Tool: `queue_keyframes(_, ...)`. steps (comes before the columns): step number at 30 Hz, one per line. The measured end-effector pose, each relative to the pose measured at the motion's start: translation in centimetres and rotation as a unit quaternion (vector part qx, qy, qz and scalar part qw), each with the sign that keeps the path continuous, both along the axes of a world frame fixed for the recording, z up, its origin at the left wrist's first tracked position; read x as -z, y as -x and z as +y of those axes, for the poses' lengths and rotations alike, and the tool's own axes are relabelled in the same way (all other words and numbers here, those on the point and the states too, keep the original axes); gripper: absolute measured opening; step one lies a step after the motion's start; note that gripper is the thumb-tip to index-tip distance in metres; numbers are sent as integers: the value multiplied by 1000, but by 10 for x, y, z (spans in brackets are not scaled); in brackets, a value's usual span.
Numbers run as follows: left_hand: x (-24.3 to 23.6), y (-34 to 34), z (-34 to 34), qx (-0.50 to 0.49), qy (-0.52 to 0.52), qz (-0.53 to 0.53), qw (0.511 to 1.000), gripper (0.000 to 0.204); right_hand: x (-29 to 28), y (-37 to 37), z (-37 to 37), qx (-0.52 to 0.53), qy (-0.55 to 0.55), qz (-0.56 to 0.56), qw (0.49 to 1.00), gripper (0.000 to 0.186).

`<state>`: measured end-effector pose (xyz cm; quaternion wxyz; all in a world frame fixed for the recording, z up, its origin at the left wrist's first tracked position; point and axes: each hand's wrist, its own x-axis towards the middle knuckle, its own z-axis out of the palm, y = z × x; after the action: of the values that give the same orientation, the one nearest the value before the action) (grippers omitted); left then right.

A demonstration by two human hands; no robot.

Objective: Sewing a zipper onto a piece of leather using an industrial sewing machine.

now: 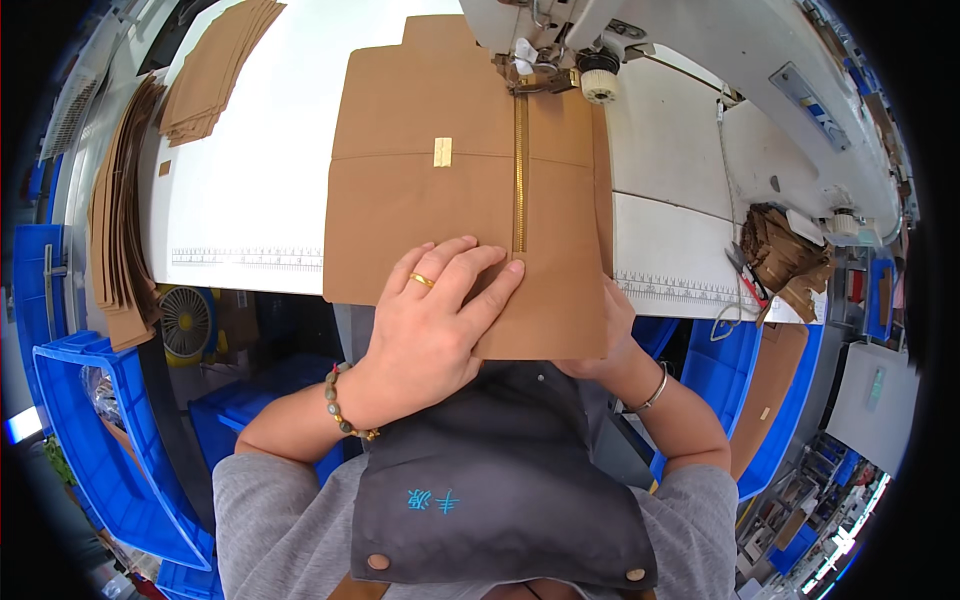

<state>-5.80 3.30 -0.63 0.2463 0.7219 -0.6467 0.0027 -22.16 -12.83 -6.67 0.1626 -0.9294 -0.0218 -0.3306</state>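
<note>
A white tabletop [265, 190] stretches across the view, with a white sewing machine [740, 60] standing over its right side. A blue bin [135, 480] sits below the tabletop at the left. The brown panel [400, 220] lies in the middle, its top part under the machine's head and its near edge reaching past the tabletop's front. A thick stack of brown strips [120, 215] hangs over the left edge, and a smaller pile of brown pieces [220, 75] lies beyond it. The left hand [435, 315] rests flat on the panel, fingers stretched out and slightly parted, gripping nothing. The right hand [618, 335] is at the panel's right edge, partly hidden beneath it; whether it pinches the edge, I cannot tell. Crumpled brown scraps [785, 255] lie at the right, with scissors [745, 272] just beside them. A gold zipper [520, 170] runs down the panel from the machine's head to near the left fingertips, and a small gold label [443, 152] sits left of it.
</note>
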Motion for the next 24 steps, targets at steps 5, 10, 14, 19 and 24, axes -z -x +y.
queue_keyframes(5, 0, 1, -2, -10, 14, 20, 1000, 45, 3, 0, -2, -18, 12, -9, 1000, 43)
queue_keyframes(10, -1, -1, -2, -8, 17, 34, 999, 44, 2, -1, -2, -19, 21, -14, 1000, 43)
queue_keyframes(14, -1, 1, -3, -3, -3, -8, 1000, 47, 0, 1, -1, -23, 22, -17, 999, 44)
queue_keyframes(19, -8, 4, 2, -1, -42, -62, 997, 68, -15, 16, -10, -42, 25, 9, 999, 33)
queue_keyframes(24, -10, 1, 4, 22, -72, -42, 996, 82, -48, 30, -40, 17, 14, 29, 999, 14)
